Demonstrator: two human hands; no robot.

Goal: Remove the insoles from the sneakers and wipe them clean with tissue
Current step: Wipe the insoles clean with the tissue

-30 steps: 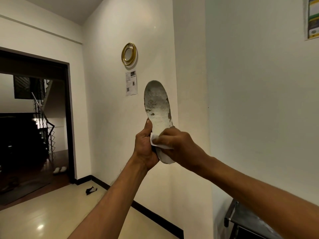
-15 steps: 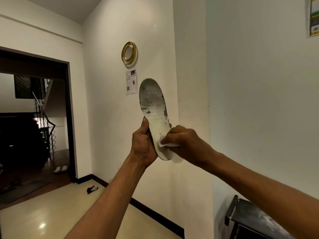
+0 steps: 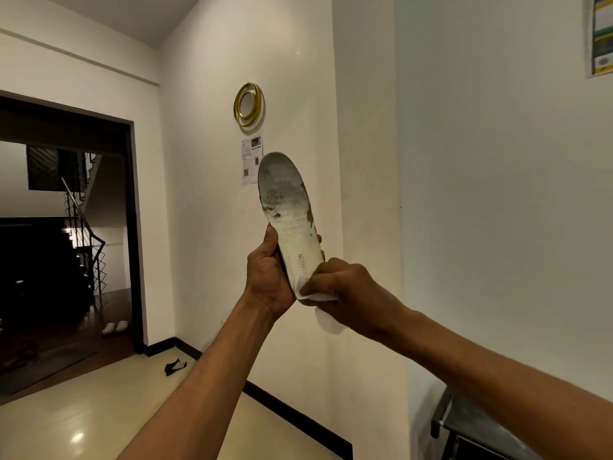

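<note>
Insole (image 3: 292, 220) reads "ASHION"; right hand (image 3: 345, 287) covers heel.

Dim, warm indoor light; a ceiling lamp glares off the glossy floor (image 3: 78, 436), the doorway (image 3: 66, 227) is dark, edges bow.

Your left hand (image 3: 268, 277) grips the insole (image 3: 292, 220) upright near its heel, thumb on the left edge. Your right hand (image 3: 348, 287) presses a white tissue (image 3: 318, 298) against the heel end, its fingers (image 3: 315, 288) curled over it. Grey stains cover the toe area above both hands.
</note>
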